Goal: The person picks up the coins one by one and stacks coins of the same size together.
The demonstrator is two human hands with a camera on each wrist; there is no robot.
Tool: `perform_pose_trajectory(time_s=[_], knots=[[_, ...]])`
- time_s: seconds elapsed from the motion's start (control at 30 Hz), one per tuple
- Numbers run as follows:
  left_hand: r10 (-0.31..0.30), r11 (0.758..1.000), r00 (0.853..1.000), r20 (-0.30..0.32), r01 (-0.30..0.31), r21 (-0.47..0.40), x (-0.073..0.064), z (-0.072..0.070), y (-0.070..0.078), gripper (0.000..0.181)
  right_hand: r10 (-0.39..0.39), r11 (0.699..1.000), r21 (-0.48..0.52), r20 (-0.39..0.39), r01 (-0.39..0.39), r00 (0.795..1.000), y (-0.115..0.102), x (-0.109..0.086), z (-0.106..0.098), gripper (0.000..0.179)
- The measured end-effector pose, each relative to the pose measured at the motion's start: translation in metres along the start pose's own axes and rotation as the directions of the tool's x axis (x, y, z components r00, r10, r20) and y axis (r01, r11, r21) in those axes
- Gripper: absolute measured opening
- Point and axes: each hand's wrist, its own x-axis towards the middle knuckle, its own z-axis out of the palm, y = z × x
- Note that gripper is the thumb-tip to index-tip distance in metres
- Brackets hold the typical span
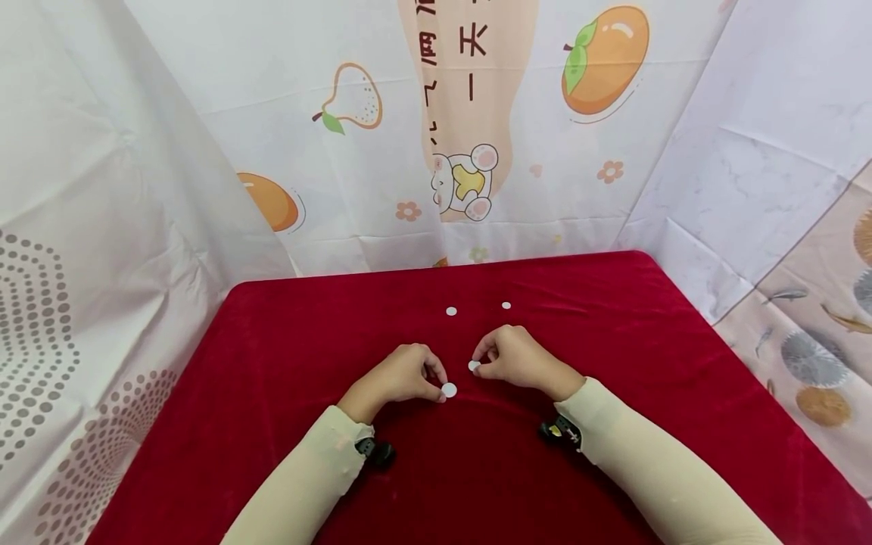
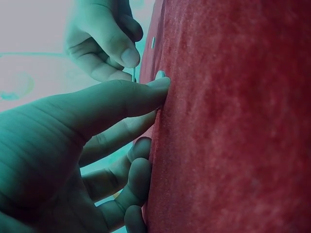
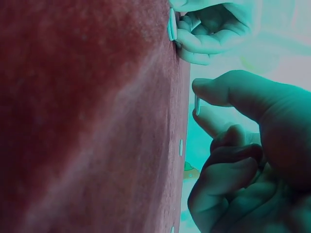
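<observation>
Between the thumb and index finger of my right hand, a small white disc is pinched by its edges. In the right wrist view this disc stands off the cloth, seen edge-on. My left hand pinches another white disc low at the red cloth, thumb and index finger at its rim. That disc appears there as a thin, doubled edge. Farther back on the cloth lie two more white discs, the left one and the right one, apart from both hands.
A red velvety cloth covers the table, with slight wrinkles toward the right. Behind the table's back edge hangs a white curtain printed with fruit and a cartoon figure. Patterned sheets hang at both sides.
</observation>
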Motion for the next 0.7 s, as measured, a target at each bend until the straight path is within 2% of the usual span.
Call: perform_pose_trajectory(time_s=[0.2,0.7], knots=[[-0.01,1.0,1.0,-0.006,0.01,0.002,0.0,0.0,-0.001,0.015,-0.007,1.0,-0.017,-0.001,0.007,1.0,0.0,-0.004,0.0,0.007],[-0.005,1.0,1.0,-0.011,0.005,0.015,0.0,0.0,0.002,0.016,-0.019,0.999,0.03,0.033,0.018,0.999,0.008,-0.019,0.001,0.008]])
